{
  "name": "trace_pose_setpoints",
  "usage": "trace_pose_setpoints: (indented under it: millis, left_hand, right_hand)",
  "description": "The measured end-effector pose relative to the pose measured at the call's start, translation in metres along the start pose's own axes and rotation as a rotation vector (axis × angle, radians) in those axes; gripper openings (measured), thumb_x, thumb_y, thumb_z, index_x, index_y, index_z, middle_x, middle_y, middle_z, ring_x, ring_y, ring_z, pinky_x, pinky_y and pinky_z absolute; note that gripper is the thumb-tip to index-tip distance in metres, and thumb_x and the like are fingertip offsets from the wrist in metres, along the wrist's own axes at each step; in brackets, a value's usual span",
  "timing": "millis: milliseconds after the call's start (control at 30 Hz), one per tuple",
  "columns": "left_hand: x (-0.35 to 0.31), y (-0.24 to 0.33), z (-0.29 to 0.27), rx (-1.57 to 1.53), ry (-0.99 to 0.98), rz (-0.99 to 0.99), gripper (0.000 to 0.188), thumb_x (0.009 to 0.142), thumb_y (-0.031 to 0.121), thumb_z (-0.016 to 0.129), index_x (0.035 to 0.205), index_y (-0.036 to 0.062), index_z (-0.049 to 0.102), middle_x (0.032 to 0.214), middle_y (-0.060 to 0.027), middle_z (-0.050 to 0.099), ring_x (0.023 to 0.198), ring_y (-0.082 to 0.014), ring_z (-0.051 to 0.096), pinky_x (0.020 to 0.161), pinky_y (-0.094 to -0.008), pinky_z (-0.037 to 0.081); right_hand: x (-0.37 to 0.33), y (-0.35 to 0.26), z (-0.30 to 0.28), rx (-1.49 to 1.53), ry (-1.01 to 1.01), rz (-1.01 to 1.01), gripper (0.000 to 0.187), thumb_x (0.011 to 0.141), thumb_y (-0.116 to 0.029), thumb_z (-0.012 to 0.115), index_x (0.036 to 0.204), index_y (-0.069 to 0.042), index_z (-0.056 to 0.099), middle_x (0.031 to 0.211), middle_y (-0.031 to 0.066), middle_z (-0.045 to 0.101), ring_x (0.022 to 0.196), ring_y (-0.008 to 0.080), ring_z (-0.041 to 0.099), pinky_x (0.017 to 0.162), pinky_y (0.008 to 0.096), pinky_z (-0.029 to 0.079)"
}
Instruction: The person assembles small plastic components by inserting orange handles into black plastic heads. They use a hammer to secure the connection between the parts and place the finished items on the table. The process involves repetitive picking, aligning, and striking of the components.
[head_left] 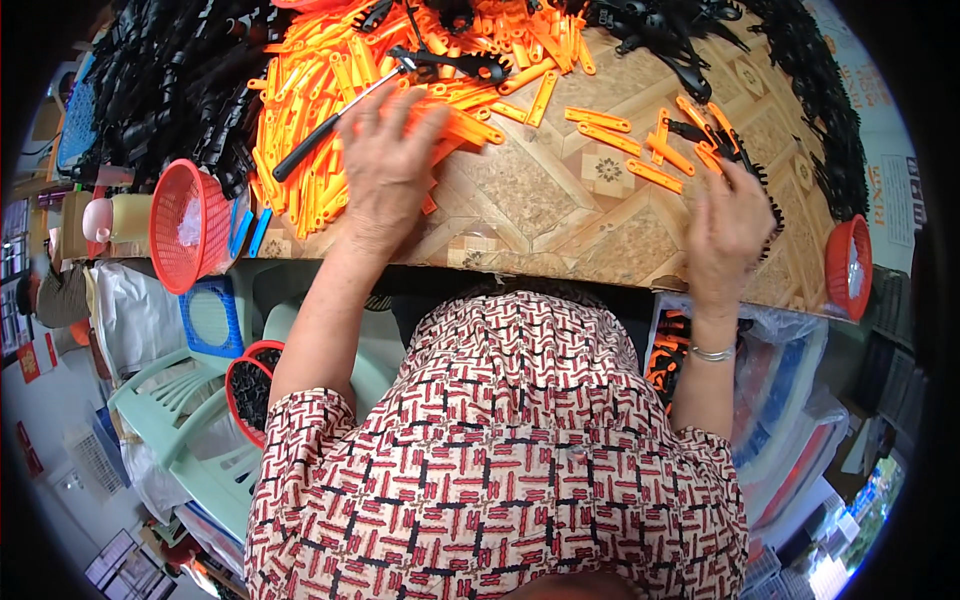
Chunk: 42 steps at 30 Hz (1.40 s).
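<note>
On parquet-patterned tabletop (510, 195): hands (385, 165) at smooth, round-ended orange strips (656, 177).

Single head-worn fisheye view, near the tabletop (510, 195), facing steeply down

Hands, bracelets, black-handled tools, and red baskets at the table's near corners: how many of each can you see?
Hands: 2, left hand and right hand
Bracelet: 1
Black-handled tool: 1
Red baskets: 2, left basket and right basket
Total: 6
</note>
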<state>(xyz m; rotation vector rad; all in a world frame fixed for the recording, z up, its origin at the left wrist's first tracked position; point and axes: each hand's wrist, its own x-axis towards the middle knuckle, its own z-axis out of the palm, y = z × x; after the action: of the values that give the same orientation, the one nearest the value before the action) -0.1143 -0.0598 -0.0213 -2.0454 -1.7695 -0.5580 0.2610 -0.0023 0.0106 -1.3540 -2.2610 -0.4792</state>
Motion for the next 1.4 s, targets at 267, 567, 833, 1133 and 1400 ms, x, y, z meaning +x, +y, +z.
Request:
trace_pose_setpoints:
  millis: [267, 567, 833, 1133, 1400]
  left_hand:
    - [0.021, 0.025, 0.007, -0.094, -0.094, -0.047, 0.050, 0.091, 0.045, 0.075, 0.135, 0.0243, 0.066, 0.146, -0.0118, 0.054, 0.137, -0.0329, 0.048, 0.114, -0.0478, 0.035]
    - [0.025, 0.003, -0.002, -0.124, 0.092, -0.108, 0.044, 0.090, 0.042, 0.077, 0.129, 0.0223, 0.070, 0.154, -0.0135, 0.048, 0.143, -0.0353, 0.044, 0.116, -0.0490, 0.034]
    - [0.034, 0.038, 0.014, -0.200, -0.197, 0.133, 0.054, 0.093, 0.058, 0.064, 0.138, 0.0282, 0.065, 0.155, -0.0012, 0.050, 0.147, -0.0288, 0.039, 0.121, -0.0501, 0.026]
    - [0.065, -0.010, 0.038, -0.121, -0.082, 0.170, 0.042, 0.095, 0.046, 0.067, 0.129, 0.0220, 0.070, 0.136, -0.0078, 0.063, 0.133, -0.0280, 0.052, 0.118, -0.0487, 0.029]
    - [0.077, -0.026, 0.049, -0.307, 0.063, 0.174, 0.030, 0.092, 0.041, 0.073, 0.112, 0.0188, 0.078, 0.127, -0.0053, 0.066, 0.124, -0.0263, 0.056, 0.112, -0.0446, 0.036]
  right_hand:
    - [0.017, -0.092, 0.022, 0.682, -0.196, 0.012, 0.036, 0.088, -0.018, 0.077, 0.119, -0.002, 0.068, 0.144, 0.0155, 0.054, 0.134, 0.0367, 0.050, 0.114, 0.0458, 0.038]
    - [0.115, -0.055, 0.100, 0.603, -0.048, -0.090, 0.042, 0.095, -0.034, 0.070, 0.125, -0.005, 0.069, 0.135, 0.0183, 0.060, 0.125, 0.0359, 0.056, 0.106, 0.0460, 0.044]
    - [0.158, -0.088, 0.140, 0.227, -0.124, -0.040, 0.051, 0.088, -0.046, 0.072, 0.131, -0.019, 0.070, 0.136, 0.0115, 0.055, 0.127, 0.0346, 0.047, 0.100, 0.0521, 0.043]
    - [0.106, -0.038, 0.096, 0.432, -0.121, -0.196, 0.033, 0.083, -0.017, 0.071, 0.116, -0.012, 0.072, 0.134, 0.0070, 0.060, 0.124, 0.0284, 0.053, 0.101, 0.0440, 0.045]
    - [0.068, -0.018, 0.053, 1.554, -0.281, 0.497, 0.028, 0.090, 0.000, 0.066, 0.117, -0.002, 0.073, 0.132, 0.0083, 0.064, 0.113, 0.0149, 0.066, 0.093, 0.0293, 0.054]
